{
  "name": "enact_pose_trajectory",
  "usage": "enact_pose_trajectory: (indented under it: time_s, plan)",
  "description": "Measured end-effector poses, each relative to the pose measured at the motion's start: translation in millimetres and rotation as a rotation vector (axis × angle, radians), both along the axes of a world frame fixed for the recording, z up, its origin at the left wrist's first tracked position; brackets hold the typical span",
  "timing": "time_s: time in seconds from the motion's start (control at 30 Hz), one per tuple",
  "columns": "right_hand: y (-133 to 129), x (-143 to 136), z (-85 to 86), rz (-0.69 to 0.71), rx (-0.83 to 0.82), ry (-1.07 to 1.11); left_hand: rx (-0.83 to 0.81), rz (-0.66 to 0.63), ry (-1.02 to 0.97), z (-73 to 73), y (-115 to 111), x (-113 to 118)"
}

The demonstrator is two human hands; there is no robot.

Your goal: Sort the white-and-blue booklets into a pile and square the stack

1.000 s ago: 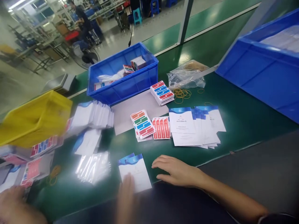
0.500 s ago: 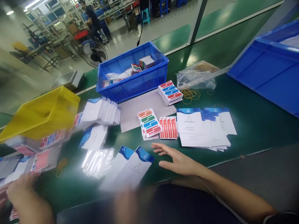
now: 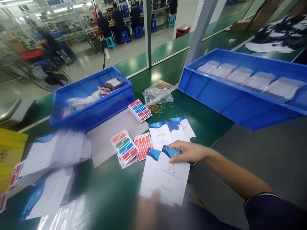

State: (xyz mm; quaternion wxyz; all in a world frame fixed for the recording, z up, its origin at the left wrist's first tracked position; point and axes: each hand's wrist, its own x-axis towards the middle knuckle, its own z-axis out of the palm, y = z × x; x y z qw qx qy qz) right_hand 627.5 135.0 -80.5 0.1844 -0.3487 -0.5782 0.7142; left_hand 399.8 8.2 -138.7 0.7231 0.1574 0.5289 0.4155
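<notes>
Low in the middle of the frame, the right hand (image 3: 189, 151) pinches the top edge of two white-and-blue leaflets (image 3: 168, 175) while the blurred left hand (image 3: 150, 206) steadies their lower edge, apparently squaring them over the green bench (image 3: 115, 191)

Two leaflets (image 3: 168, 179) at the near table (image 3: 112, 191) edge, right hand (image 3: 189, 151) on their far end, left hand (image 3: 148, 207) at the near end. Behind them: card stacks (image 3: 124, 148), leaflet fan (image 3: 171, 132). Further back: crate (image 3: 91, 95) left, rubber bands (image 3: 157, 108) and bag (image 3: 157, 92) centre, big crate (image 3: 240, 92) right.
</notes>
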Motion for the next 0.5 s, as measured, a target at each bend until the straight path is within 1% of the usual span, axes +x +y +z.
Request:
enact_pose_trajectory:
  time_s: [0.1,0.17,0.27,0.37,0.43,0.5]
  plan:
    - [2.5,4.9,-7.4,-0.026,-0.009,-0.017,-0.037,0.013,0.069,-1.2,3.9,-0.8]
    - [4.9,12.9,-7.1,-0.081,0.001,-0.035,-0.071,0.028,0.149,-1.4,5.7,-1.6]
    - [8.3,33.8,4.6,-0.207,0.004,-0.011,-0.057,0.097,0.231,1.9,11.4,-3.0]
    - [9.4,54.0,19.7,-0.322,-0.013,0.062,-0.012,0.158,0.235,7.5,20.7,-4.1]
    - [8.7,60.8,24.5,-0.355,-0.027,0.118,-0.005,0.161,0.208,9.4,25.6,-4.6]
    - [8.0,62.2,23.9,-0.358,-0.034,0.157,-0.018,0.128,0.156,8.7,28.0,-4.8]
